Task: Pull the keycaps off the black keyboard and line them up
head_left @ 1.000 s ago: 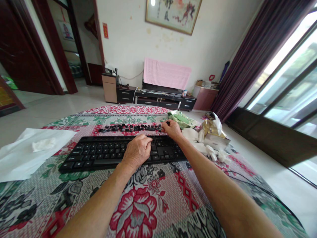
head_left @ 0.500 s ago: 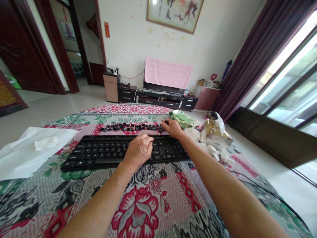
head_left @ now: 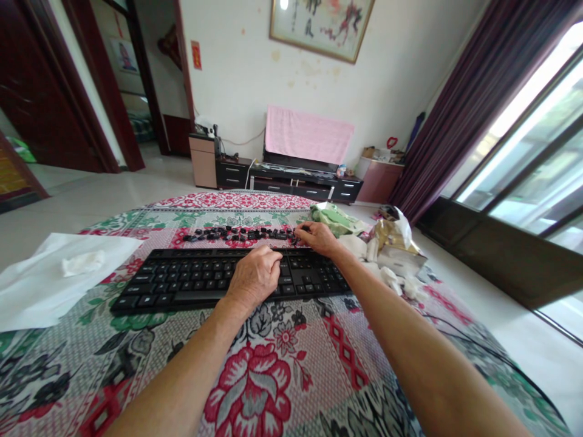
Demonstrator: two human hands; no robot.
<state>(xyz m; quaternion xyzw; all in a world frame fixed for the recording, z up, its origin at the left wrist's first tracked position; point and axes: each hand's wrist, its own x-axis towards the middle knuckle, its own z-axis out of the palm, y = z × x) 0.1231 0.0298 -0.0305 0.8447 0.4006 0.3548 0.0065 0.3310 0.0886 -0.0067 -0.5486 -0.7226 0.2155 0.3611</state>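
A black keyboard (head_left: 195,273) lies across the patterned tablecloth, with bare dark spots among its keys on the right side. My left hand (head_left: 257,273) rests on the keyboard right of its middle, fingers curled in; whatever is inside them is hidden. Behind the keyboard runs a row of loose black keycaps (head_left: 237,233). At the right end of that row is my right hand (head_left: 319,238), its fingertips pinched together at a small black keycap (head_left: 295,240). The hand partly covers the pieces there.
White paper (head_left: 31,285) with a crumpled tissue (head_left: 82,263) on it lies at the left. On the right are a green packet (head_left: 337,218), a tissue pack (head_left: 398,246) and used tissues (head_left: 412,287). A black cable (head_left: 496,352) trails over the right side of the tablecloth (head_left: 291,388).
My right hand's fingers have lowered and closed slightly at the end of the keycap row. My left hand and the keyboard stay in place.
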